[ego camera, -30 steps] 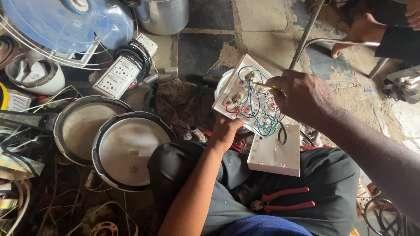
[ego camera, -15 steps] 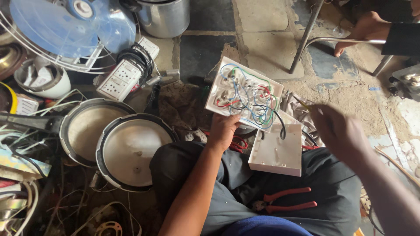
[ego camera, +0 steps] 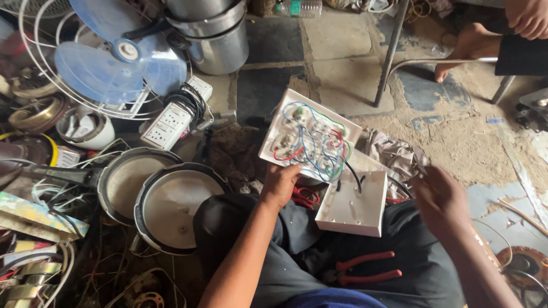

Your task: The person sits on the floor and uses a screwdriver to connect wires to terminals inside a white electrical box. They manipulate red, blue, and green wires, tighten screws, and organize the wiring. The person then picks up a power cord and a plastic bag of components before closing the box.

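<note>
One pair of red-handled pliers (ego camera: 365, 271) lay on the lap, nearest. The right hand (ego camera: 442, 199), blurred, held nothing I could tell. One white box base (ego camera: 354, 202) lay between the hands. Beyond, the left hand (ego camera: 279, 185) clamped the wired switch plate's (ego camera: 308, 137) near edge, its long axis running left-right.

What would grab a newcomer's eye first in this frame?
At centre, the left hand tilts up a white switch panel whose back is a tangle of coloured wires. Its white back box rests on the lap below, near the blurred right hand. A blue fan lies top left.
</note>
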